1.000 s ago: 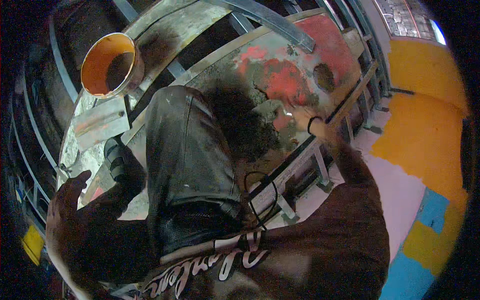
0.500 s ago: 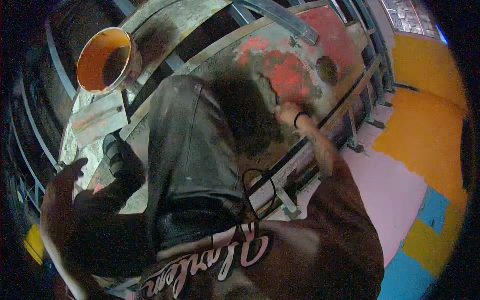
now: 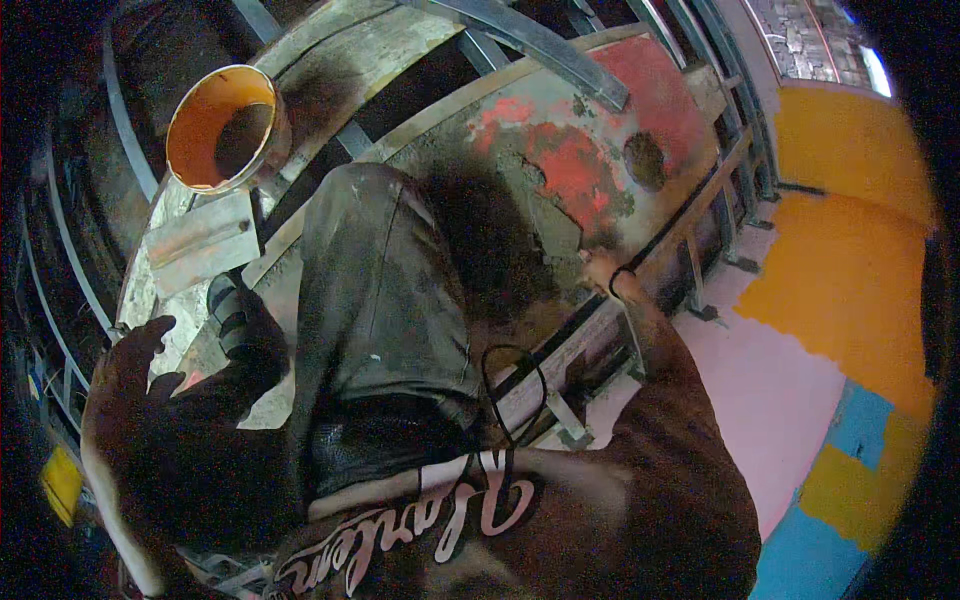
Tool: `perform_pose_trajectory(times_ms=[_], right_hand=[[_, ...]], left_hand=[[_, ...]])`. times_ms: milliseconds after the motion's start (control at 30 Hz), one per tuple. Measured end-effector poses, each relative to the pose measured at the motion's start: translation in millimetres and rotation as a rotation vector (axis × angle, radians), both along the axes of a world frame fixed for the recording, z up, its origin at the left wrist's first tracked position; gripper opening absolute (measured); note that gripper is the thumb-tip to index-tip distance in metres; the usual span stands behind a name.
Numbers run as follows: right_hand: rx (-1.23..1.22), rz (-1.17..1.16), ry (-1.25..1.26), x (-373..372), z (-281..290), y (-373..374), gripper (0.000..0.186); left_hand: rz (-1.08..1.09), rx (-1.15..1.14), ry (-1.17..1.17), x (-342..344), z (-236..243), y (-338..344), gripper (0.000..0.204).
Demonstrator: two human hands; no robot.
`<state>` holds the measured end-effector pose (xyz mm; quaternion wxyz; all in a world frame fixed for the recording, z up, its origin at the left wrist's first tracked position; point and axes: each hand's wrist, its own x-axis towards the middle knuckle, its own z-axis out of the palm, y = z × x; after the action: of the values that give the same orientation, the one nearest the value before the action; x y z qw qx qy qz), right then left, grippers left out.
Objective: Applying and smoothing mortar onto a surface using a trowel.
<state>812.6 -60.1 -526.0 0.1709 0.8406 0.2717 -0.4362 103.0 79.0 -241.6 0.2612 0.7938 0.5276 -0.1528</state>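
Note:
My right hand [image 3: 599, 273], a dark band at its wrist, is closed on what looks like a trowel. Its flat grey blade [image 3: 556, 228] lies against a curved panel with wet grey mortar [image 3: 508, 222] spread over red patches [image 3: 572, 160]; the handle is hidden in my fist. Over on the left, my left hand [image 3: 146, 348] is in shadow with fingers apart, and nothing shows in it. Beyond it lies a flat metal plate [image 3: 203, 242] with rusty streaks. A bucket [image 3: 222, 130], orange inside with dark contents, stands just past the plate.
My bent knee [image 3: 372, 230] rises beside the mortar. A dark lump [image 3: 643, 161] sits on the panel's right part. Metal bars [image 3: 540, 45] cross the far side, and a rail frame [image 3: 697, 215] runs along the right edge. Beyond is a painted orange and pink floor [image 3: 765, 400].
My right hand has moved slightly right and nearer to me, dragging over the mortar; grey now covers more of the red. My left hand has hardly moved. The whole view has shifted a little.

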Motion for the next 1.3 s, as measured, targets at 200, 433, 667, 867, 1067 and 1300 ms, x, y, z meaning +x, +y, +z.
perform_pose_trajectory(times_ms=[200, 433, 667, 867, 1067, 1300], right_hand=[[0.273, 0.188, 0.094, -28.8, 57.6, 50.6, 0.037], [0.316, 0.396, -0.065, -34.8, -29.8, 90.4, 0.037], [0.133, 0.357, -0.072, -29.7, -1.4, 12.9, 0.042], [0.322, -0.057, -0.061, -49.2, 34.7, -121.6, 0.039], [0.551, -0.389, -0.053, -122.6, -24.3, -175.8, 0.039], [0.606, -0.462, -0.044, -167.6, -108.5, -58.4, 0.044]], left_hand=[[-0.071, 0.036, 0.008, 14.3, 3.8, 1.6, 0.063], [0.025, -0.055, 0.004, 17.0, -14.8, -7.0, 0.060], [-0.025, 0.056, -0.046, 3.0, -5.8, 4.4, 0.060], [0.008, 0.015, 0.008, 19.6, 10.8, -7.2, 0.061], [-0.010, 0.011, 0.003, 28.9, 16.3, 0.3, 0.058], [-0.055, 0.046, -0.116, 32.5, 7.0, 0.8, 0.054]])
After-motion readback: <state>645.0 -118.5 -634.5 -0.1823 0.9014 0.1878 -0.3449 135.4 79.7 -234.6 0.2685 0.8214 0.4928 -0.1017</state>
